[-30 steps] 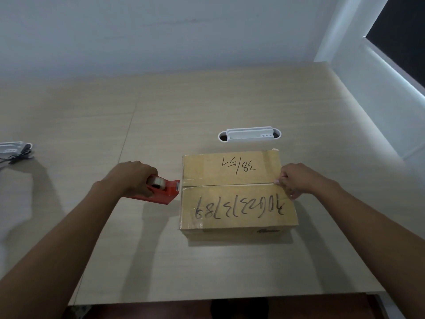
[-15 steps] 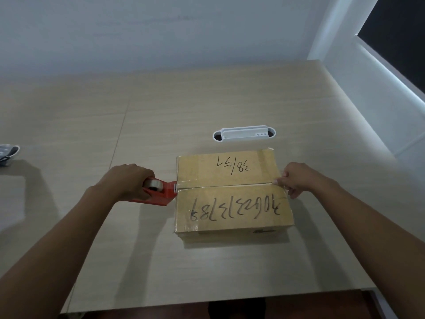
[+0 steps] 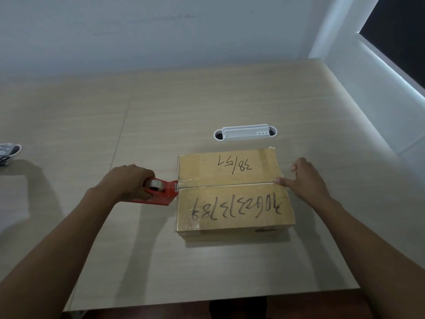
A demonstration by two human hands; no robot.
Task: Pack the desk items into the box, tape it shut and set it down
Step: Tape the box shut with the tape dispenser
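A brown cardboard box (image 3: 232, 192) with black handwritten numbers lies on the pale wooden desk (image 3: 184, 107), its two top flaps closed along a middle seam. My left hand (image 3: 128, 180) grips a red tape dispenser (image 3: 161, 192) holding a clear tape roll, its front end pressed against the left end of the seam. My right hand (image 3: 303, 178) rests at the right end of the seam, the thumb pressing on the box edge. What is inside the box is hidden.
A white cable-port insert (image 3: 245, 132) is set into the desk just behind the box. A dark object with a cable (image 3: 8, 151) lies at the far left edge. A white wall and a window sill (image 3: 379, 88) bound the desk at the right.
The dispenser's front end has come up against the left end of the box seam. My right hand stays at the right end. The camera view shifted slightly.
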